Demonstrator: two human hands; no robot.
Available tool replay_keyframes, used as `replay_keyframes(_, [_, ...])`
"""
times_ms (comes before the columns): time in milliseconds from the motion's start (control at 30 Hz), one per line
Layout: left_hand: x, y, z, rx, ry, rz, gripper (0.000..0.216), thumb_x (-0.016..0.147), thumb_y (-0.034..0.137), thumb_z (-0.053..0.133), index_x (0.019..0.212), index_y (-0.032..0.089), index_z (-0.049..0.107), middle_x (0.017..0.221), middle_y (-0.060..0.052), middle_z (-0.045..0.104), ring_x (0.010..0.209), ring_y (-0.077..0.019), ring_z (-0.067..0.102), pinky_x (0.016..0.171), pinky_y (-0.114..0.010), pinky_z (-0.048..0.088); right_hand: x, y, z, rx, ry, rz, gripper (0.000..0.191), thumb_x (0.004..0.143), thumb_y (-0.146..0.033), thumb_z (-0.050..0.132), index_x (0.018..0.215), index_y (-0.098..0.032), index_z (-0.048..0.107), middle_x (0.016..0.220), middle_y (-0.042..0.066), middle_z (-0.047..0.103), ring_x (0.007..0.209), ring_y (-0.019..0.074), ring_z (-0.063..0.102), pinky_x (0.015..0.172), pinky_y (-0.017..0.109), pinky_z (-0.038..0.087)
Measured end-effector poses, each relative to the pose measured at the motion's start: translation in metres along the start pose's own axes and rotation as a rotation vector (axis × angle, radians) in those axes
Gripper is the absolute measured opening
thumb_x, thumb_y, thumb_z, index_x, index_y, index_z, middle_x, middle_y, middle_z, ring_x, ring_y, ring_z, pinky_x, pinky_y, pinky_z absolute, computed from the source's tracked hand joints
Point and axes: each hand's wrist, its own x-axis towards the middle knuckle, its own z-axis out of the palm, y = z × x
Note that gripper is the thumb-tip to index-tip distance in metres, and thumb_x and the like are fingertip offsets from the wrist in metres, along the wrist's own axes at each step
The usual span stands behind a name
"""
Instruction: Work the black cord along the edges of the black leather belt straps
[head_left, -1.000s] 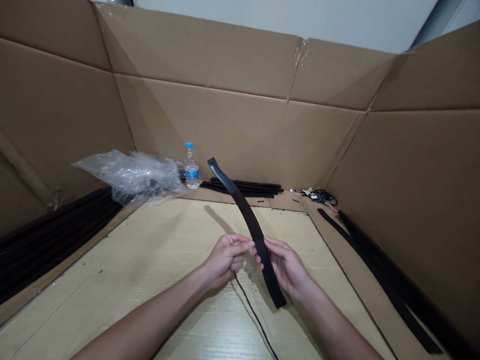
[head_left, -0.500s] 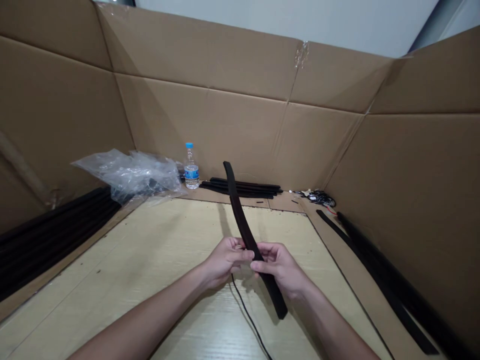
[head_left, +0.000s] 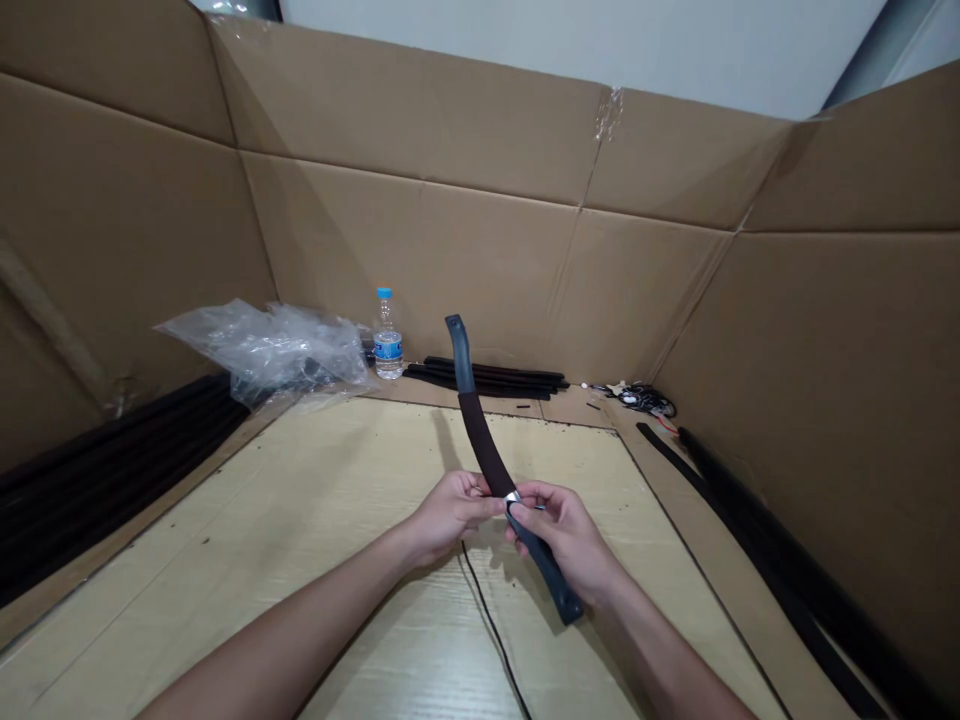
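Note:
Between my two hands is a long curved strip [head_left: 484, 437], held up at a slant over the tabletop. Its middle is dark brown, its two ends are shiny blue-grey, and a small silvery band shows by my right fingertips. My left hand [head_left: 454, 515] pinches the strip's left side near that band. Thumb and fingers of my right hand [head_left: 562, 532] are closed on the strip just below the band. A thin black cord [head_left: 486, 612] runs from under my left hand to the bottom edge; its upper end is hidden.
Cardboard walls [head_left: 502, 260] surround the pale tabletop [head_left: 315, 520]. A water bottle [head_left: 388, 345], a clear plastic bag [head_left: 281, 345] and dark strips [head_left: 517, 381] lie along the back. More dark strips [head_left: 135, 455] are stacked left. Tangled wires [head_left: 646, 398] and long black pieces [head_left: 750, 530] lie right.
The strip has turned in my hands, so its blue-grey ends and silvery band now show where it looked all dark before. My hands stay in nearly the same place.

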Motion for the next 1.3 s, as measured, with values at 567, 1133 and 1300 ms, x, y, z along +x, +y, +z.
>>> replay_keyframes(567, [0.002, -0.007, 0.000, 0.050, 0.102, -0.001, 0.037, 0.059, 0.040, 0.081, 0.069, 0.009, 0.063, 0.055, -0.004, 0.063, 0.038, -0.0040, 0.036, 0.041, -0.020, 0.012, 0.005, 0.011, -0.004, -0.030, 0.051, -0.026, 0.035, 0.057, -0.038, 0.084, 0.081, -0.015, 0.073, 0.066, 0.003, 0.065, 0.054, 0.0132, 0.059, 0.046, 0.022, 0.044])
replay_keyframes(1133, [0.002, -0.010, 0.007, -0.003, 0.177, 0.240, 0.027, 0.053, 0.026, 0.084, 0.074, 0.012, 0.074, 0.072, -0.007, 0.073, 0.073, -0.0197, 0.063, 0.073, -0.029, 0.046, 0.004, 0.022, -0.002, -0.255, 0.101, -0.349, 0.024, 0.068, -0.028, 0.078, 0.089, -0.018, 0.075, 0.097, 0.011, 0.073, 0.094, 0.0258, 0.066, 0.088, 0.042, 0.052])
replay_keyframes(1300, [0.002, -0.009, 0.006, -0.005, 0.150, 0.254, 0.023, 0.059, 0.026, 0.081, 0.077, 0.013, 0.074, 0.073, -0.007, 0.073, 0.070, -0.0182, 0.063, 0.069, -0.027, 0.046, 0.000, 0.022, -0.001, -0.338, 0.161, -0.369, 0.032, 0.071, -0.026, 0.075, 0.102, -0.018, 0.072, 0.099, 0.011, 0.071, 0.095, 0.0251, 0.065, 0.084, 0.040, 0.053])
